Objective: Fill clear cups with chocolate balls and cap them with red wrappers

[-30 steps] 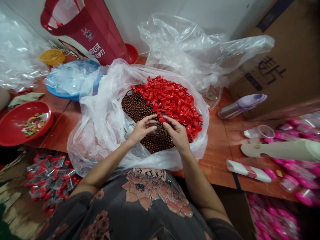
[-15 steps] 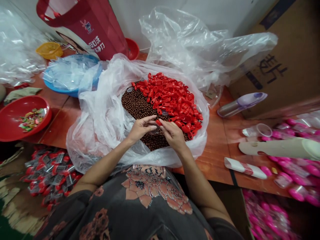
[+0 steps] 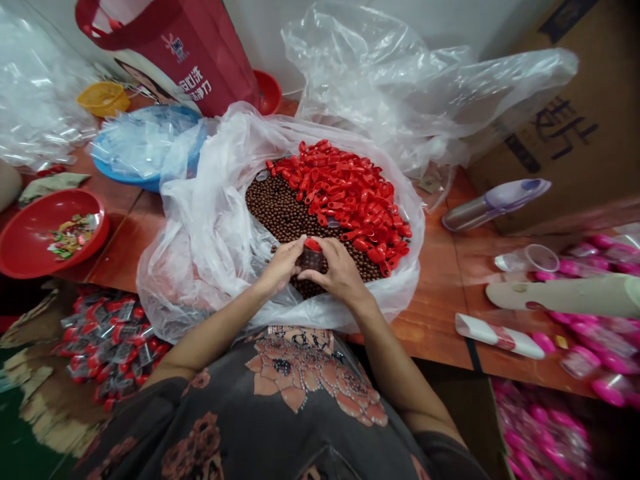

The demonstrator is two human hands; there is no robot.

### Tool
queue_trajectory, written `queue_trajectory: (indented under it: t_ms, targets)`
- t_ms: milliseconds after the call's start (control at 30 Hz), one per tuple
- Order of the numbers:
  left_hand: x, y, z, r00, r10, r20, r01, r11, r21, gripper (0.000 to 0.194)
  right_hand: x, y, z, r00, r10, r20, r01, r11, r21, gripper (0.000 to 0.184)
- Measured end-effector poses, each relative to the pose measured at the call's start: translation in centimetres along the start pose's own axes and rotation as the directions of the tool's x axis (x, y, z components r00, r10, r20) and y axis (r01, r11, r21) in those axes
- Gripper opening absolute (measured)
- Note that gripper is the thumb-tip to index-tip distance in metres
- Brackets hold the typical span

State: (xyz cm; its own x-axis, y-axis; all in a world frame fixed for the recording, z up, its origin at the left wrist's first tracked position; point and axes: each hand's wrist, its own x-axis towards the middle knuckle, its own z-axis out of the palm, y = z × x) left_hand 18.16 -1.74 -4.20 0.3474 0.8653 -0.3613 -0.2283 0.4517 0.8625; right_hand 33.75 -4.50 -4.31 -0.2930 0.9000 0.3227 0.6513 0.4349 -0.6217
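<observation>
Both hands meet over a plastic-lined pile of small brown balls point(image 3: 280, 208). Between them is a small clear container point(image 3: 312, 261) with a red top; it looks dark brown inside. My left hand point(image 3: 283, 267) presses its fingertips against the container's left side. From the right, my right hand point(image 3: 343, 270) wraps thumb and fingers around it. Just beyond the hands, a heap of small red plastic scoops point(image 3: 345, 193) covers the far right of the balls. The white plastic bag point(image 3: 200, 220) spreads around both heaps.
To the left are a red bowl point(image 3: 20, 240) with small colourful pieces and a blue basin point(image 3: 107, 167) of clear packets. Below lie several red-topped containers point(image 3: 115, 340). A bottle point(image 3: 495, 205), a cardboard box point(image 3: 560, 147) and pink-topped containers point(image 3: 600, 333) are at right.
The hands have closed together around the container, which now shows its red top and dark body. Before, the fingertips held a small red piece above the balls. The view has shifted slightly.
</observation>
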Motion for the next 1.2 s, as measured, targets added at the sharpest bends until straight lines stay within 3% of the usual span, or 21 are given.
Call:
queue_trajectory:
  t_ms: [133,200,300,400,467,700,933,1033,1133,1200]
  targets:
    - [-0.1,0.2,0.1,0.998,-0.036,-0.048,0.036,0.999,-0.001,0.056,-0.2,0.2,-0.3,0.999,0.0,0.054,0.002,0.999,-0.033,0.077]
    - [-0.4,0.7,0.1,0.999,-0.045,-0.028,0.045,0.999,0.01,0.06,-0.3,0.1,-0.5,0.999,0.03,0.031,-0.03,1.0,-0.009,0.068]
    - [-0.9,1.7,0.1,0.991,-0.065,0.116,0.06,0.997,0.052,0.06,-0.3,-0.1,-0.8,0.993,0.11,-0.053,-0.105,0.99,0.093,0.047]
    - [-1.3,2.5,-0.2,0.961,-0.02,0.274,-0.014,0.992,0.122,0.047,-0.1,-0.2,-1.3,0.983,0.145,-0.108,-0.119,0.969,0.217,0.041]
    - [-1.3,2.8,-0.5,0.95,0.02,0.311,-0.074,0.984,0.162,0.041,0.0,-0.1,-1.7,0.985,0.136,-0.106,-0.104,0.959,0.265,0.037]
    - [-0.7,3.2,-1.3,0.954,0.056,0.293,-0.124,0.968,0.219,0.041,0.1,0.3,-3.0,0.982,0.171,-0.086,-0.146,0.96,0.24,0.035]
    - [-0.9,3.5,-1.4,0.958,0.133,0.254,-0.206,0.935,0.288,0.037,0.3,-0.2,-2.8,0.994,0.006,-0.105,0.001,0.997,0.073,0.034]
    - [-0.9,3.5,-1.1,0.964,0.189,0.185,-0.237,0.929,0.283,0.039,0.3,-0.1,-2.2,0.991,-0.114,-0.064,0.111,0.992,-0.059,0.051]
    - [-0.9,3.6,-0.7,0.975,0.173,0.139,-0.204,0.946,0.252,0.044,0.1,0.3,-1.3,0.99,-0.115,-0.083,0.103,0.984,-0.143,0.078]
    - [-0.8,3.6,-0.4,0.982,0.15,0.115,-0.171,0.963,0.207,0.048,0.0,0.5,-0.8,0.988,-0.109,-0.107,0.092,0.985,-0.149,0.077]
